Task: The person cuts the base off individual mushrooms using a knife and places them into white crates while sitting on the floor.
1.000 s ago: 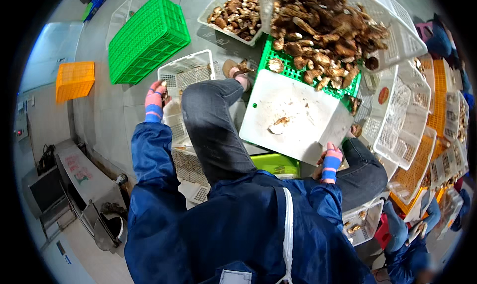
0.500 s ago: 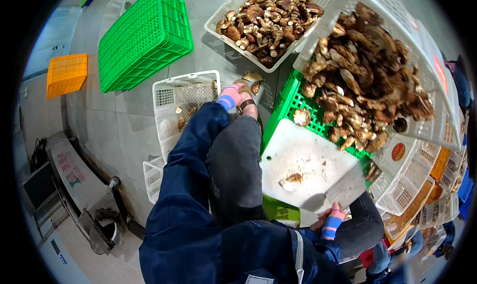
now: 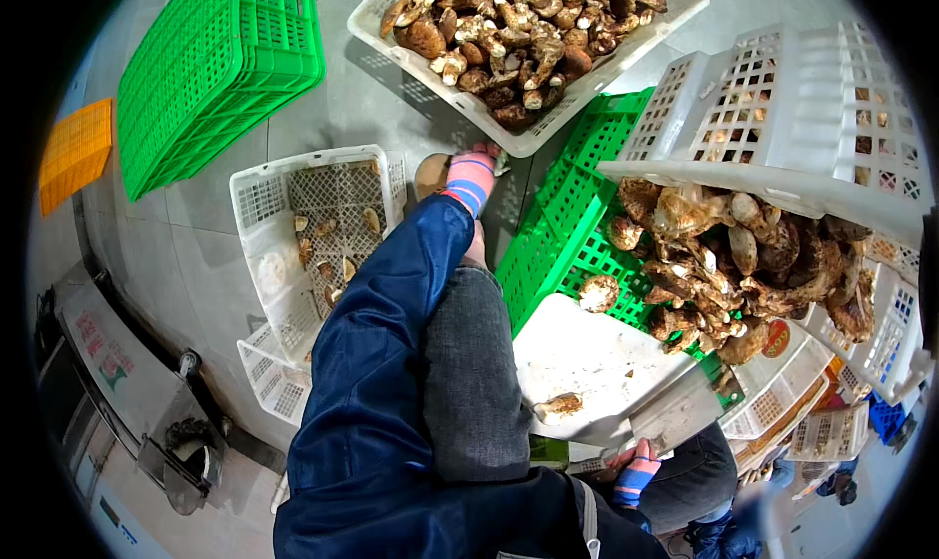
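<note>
My left hand (image 3: 473,176), in a pink glove with blue stripes, reaches down to the grey floor between the crates. It touches a brown mushroom cap (image 3: 430,175); its fingers are hidden behind the wrist. My right hand (image 3: 636,469), in the same kind of glove, grips the handle of a flat grey cleaver (image 3: 677,417) at the near edge of a white cutting board (image 3: 602,358). One mushroom piece (image 3: 558,405) lies on the board. The board rests on a green crate (image 3: 562,228), next to a heap of brown mushrooms (image 3: 729,256).
A tilted white crate (image 3: 782,109) hangs over the heap. Another white crate (image 3: 533,134) full of mushrooms stands at the top. A small white basket (image 3: 256,199) holds several slices. An upturned green crate (image 3: 210,65) and an orange one (image 3: 70,153) lie left. Stacked white baskets (image 3: 802,402) stand right.
My left hand has swung from the small white basket rightward and forward to the mushroom cap on the floor. The view has tipped forward. My right hand stays on the cleaver.
</note>
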`<state>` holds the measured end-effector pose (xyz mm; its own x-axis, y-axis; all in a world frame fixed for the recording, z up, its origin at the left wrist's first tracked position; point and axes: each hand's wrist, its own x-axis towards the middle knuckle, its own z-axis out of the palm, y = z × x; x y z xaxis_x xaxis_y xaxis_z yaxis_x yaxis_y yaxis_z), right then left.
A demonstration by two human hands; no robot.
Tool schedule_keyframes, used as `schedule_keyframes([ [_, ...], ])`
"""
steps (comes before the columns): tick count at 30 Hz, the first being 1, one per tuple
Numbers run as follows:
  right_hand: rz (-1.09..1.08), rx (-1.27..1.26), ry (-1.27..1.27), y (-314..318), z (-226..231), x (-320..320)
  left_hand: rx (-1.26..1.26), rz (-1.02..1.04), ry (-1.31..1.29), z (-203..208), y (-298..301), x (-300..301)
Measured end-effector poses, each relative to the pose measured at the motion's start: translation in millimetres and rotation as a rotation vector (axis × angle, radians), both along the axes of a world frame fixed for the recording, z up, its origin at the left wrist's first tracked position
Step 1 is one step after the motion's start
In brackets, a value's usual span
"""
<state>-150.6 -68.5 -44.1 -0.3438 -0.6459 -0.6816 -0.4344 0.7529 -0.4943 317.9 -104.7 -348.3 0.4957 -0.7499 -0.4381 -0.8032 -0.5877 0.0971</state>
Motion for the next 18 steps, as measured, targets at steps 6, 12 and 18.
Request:
schedule_keyframes([
  [6,-0.004,0.05,0.041,6,-3,-12,-0.241,0.019,0.359,24,16,2],
  [12,0.081,-0.012,-0.035,7,-6,-18,-0.402,-0.148,1.046,218,12,-16],
  [18,-0.002,-0.03,-0.086,3,-3,-29,-0.566,-1.214,0.641,254,-53,-96],
])
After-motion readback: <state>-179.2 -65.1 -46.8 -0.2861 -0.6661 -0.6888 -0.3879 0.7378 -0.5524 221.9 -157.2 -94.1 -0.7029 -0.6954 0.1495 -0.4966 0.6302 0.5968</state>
